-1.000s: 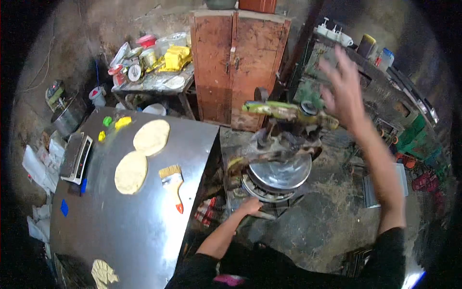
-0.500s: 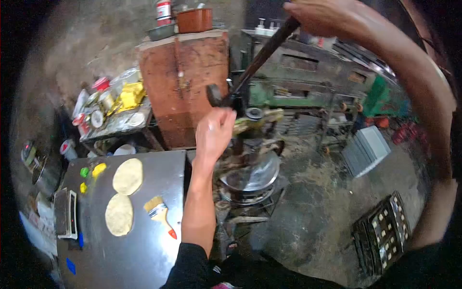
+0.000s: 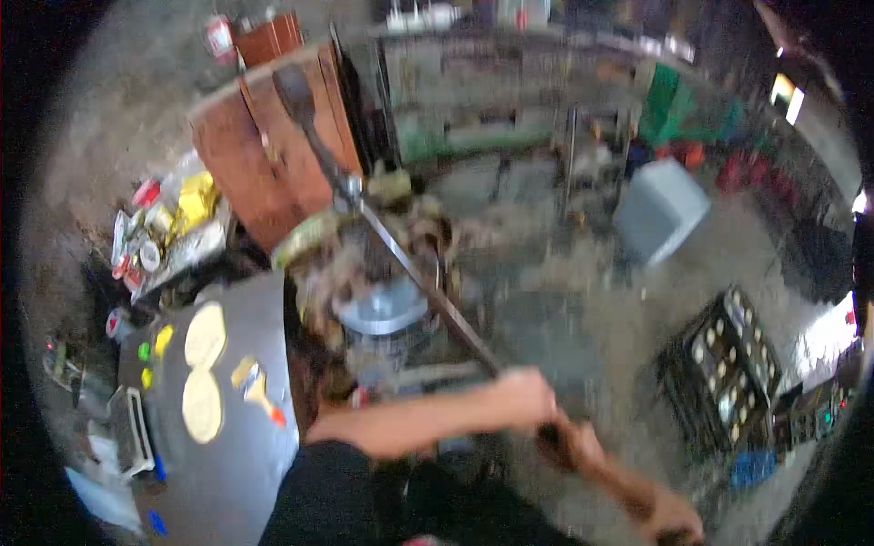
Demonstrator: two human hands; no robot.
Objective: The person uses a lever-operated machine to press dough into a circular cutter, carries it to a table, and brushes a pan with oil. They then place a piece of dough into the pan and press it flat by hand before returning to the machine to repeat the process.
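A long dark bar (image 3: 442, 305) slants across the middle, its far end widening at upper left. It passes over a metal hub (image 3: 349, 189) on top of a floor-standing machine with yellowish arms and a shiny round metal part (image 3: 382, 308) below. My left hand (image 3: 526, 398) is closed around the near part of the bar, with its forearm crossing in front of me. Just beyond it, my right hand (image 3: 575, 446) is closed at the near end, though motion smears its fingers. Two flat dough rounds (image 3: 202, 406) and a paintbrush (image 3: 257, 389) lie on the metal table (image 3: 241, 482) at left.
A cluttered side table (image 3: 187, 255) and a wooden cabinet (image 3: 273, 146) stand behind at left. On the floor at right are a grey bin (image 3: 663, 209) and a black tray (image 3: 724, 350) with several small pale pieces. A greenish metal unit (image 3: 473, 91) stands at the back.
The bar has swung clockwise, its held end coming from upper right to lower right. My right hand came down with it; my left hand moved right onto the bar. The view has shifted.
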